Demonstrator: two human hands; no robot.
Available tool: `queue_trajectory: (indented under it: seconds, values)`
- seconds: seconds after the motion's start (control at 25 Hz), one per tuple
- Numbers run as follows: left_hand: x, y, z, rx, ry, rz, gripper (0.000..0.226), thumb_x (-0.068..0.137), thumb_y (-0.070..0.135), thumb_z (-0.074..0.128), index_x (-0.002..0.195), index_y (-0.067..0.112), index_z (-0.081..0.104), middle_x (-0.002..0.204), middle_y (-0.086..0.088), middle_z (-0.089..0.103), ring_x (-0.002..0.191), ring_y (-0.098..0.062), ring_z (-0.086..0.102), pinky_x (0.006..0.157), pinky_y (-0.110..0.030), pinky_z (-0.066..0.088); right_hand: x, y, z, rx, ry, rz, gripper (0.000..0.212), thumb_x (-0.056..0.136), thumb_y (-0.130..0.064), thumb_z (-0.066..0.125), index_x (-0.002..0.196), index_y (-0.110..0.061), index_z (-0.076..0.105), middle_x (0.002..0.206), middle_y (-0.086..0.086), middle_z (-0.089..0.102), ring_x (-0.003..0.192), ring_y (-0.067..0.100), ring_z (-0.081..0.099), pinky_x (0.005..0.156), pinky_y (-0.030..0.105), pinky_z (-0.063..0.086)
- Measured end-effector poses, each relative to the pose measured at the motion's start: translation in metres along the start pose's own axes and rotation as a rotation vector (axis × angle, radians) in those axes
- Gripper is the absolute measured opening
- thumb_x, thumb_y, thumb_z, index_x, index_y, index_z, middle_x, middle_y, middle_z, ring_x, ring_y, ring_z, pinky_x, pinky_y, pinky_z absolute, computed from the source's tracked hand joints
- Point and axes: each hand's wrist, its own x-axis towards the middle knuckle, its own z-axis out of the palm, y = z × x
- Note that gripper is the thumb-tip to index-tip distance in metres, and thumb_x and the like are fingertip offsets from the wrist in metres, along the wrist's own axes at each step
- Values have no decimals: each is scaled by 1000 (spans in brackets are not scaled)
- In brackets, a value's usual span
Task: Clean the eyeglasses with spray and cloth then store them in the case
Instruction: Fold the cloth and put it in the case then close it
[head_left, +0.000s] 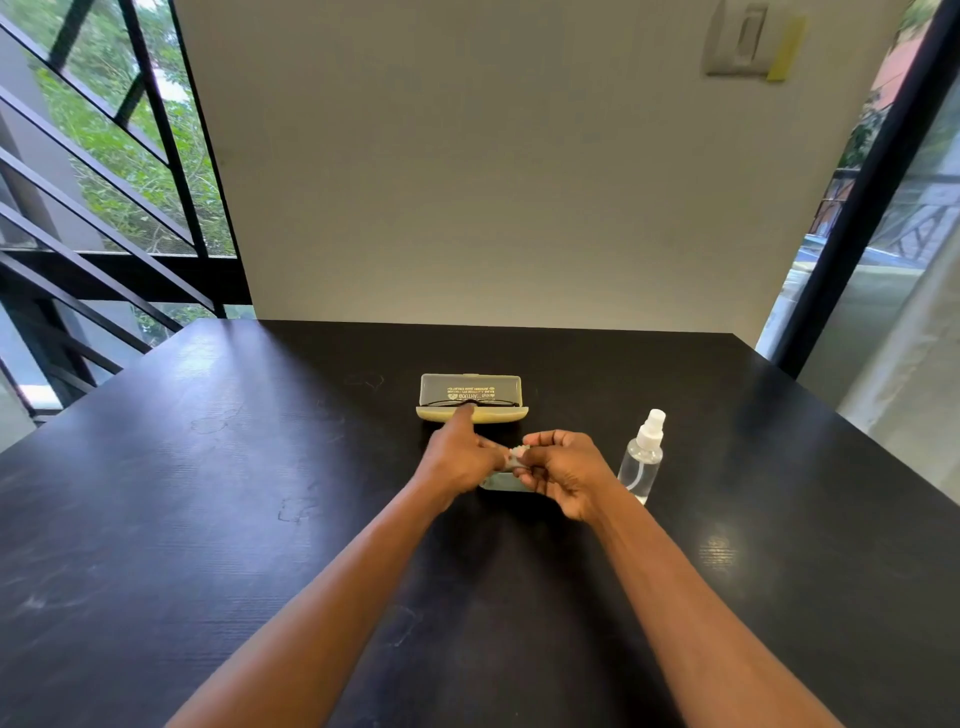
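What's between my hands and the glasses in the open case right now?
Nothing visible. The case lies open just beyond both hands, glasses exposed inside. The left hand almost reaches its front edge; both hands hold the cloth. The spray bottle stands off right.

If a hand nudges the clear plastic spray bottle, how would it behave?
The clear plastic spray bottle stands tall and narrow on the black table, so it probably tips easily. It looks only partly filled, likely light. Lying down, its round body might roll.

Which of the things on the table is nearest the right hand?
The folded cloth, pinched between right hand and left hand. The spray bottle stands apart; the open case lies farther back.
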Motion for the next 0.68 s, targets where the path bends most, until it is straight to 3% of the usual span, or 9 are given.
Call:
queue_trajectory:
  seconds: [0.12, 0.28, 0.44, 0.68]
  values:
    - [5, -14, -11, -2, 110, -39, 48, 81, 7, 66, 124, 12, 47, 82, 2, 67, 83, -12, 62, 64, -21, 45, 3, 2, -4, -144, 112, -1, 16, 82, 4, 60, 85, -11, 58, 88, 15, 64, 60, 15, 60, 42, 20, 47]
    - [4, -25, -10, 89, 62, -52, 11, 83, 14, 67, 92, 16, 62, 91, -5, 65, 78, -12, 57, 66, -21, 47, 4, 8, -5, -275, 160, -12, 14, 81, 2, 58, 75, -11, 62, 74, 11, 64, 53, 12, 58, 43, 20, 45]
    - [7, -29, -3, 91, 43, -64, 7, 83, 22, 67, 86, 17, 63, 90, -4, 65, 79, -14, 57, 71, -27, 49, 2, 11, -3, -351, 190, -48, 10, 81, 0, 61, 78, -10, 63, 77, 10, 65, 53, 12, 59, 43, 19, 48]
    - [10, -32, 0, 101, 72, -117, 12, 82, 25, 68, 82, 15, 62, 90, -6, 65, 79, -15, 58, 70, -28, 49, 3, 15, -1, -487, 256, -77, 13, 80, -2, 62, 74, -12, 59, 76, 11, 65, 48, 12, 57, 35, 16, 41]
